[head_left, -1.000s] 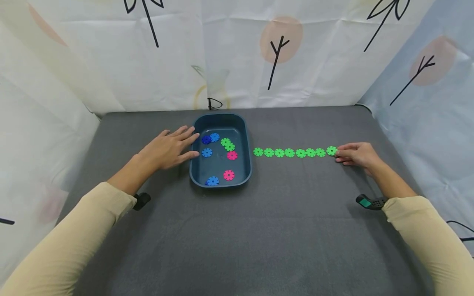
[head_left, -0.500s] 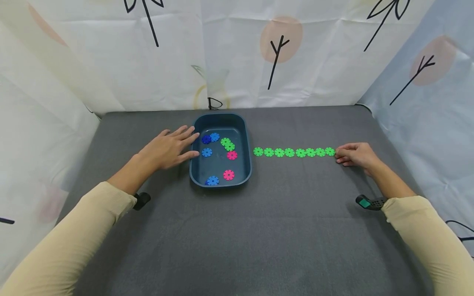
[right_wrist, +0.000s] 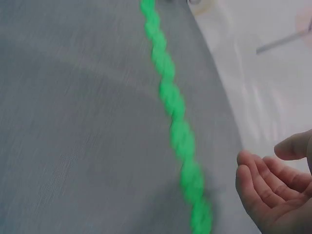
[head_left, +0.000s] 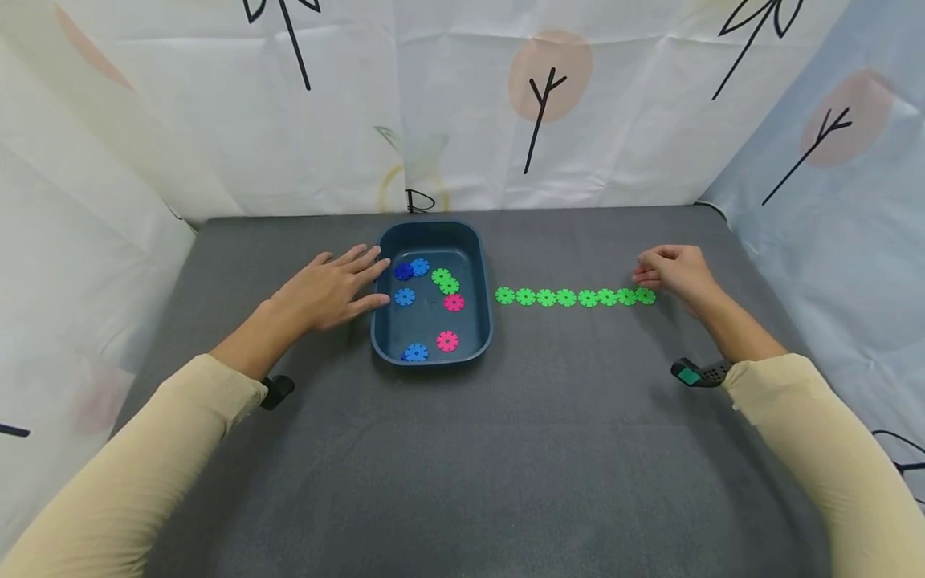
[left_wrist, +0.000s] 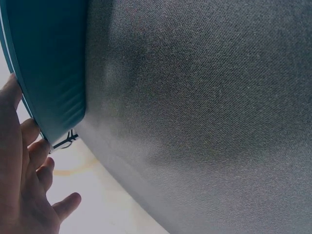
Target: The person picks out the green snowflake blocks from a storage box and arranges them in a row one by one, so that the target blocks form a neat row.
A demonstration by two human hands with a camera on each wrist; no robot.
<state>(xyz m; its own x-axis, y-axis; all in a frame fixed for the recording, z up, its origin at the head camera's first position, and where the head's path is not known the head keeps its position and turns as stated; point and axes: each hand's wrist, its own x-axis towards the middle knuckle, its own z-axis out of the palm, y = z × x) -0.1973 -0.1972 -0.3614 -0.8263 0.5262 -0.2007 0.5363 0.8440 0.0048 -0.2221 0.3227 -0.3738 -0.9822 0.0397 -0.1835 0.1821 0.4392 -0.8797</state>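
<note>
My left hand [head_left: 328,289] rests with spread, straight fingers on the left rim of a dark blue tray [head_left: 432,361]. In the left wrist view its fingertips lie along the tray's edge [left_wrist: 48,73]. To the right of the tray runs a straight row of several green notched plastic discs [head_left: 567,298] on the grey cloth. My right hand [head_left: 675,273] hovers just above the row's right end, holding nothing. The right wrist view shows its fingers loosely bent, thumb apart, beside the blurred green row [right_wrist: 183,139].
Inside the tray lie light blue discs [head_left: 405,297], a dark blue disc [head_left: 403,271], two pink discs [head_left: 447,341] and two overlapping green discs [head_left: 449,286]. A printed white curtain [head_left: 462,104] stands behind the grey table [head_left: 462,482]. A black cable [head_left: 899,437] hangs at the right.
My right hand has set the last green disc against the row's right end, let go of it, and moved up and left. My left hand has stayed on the tray rim.
</note>
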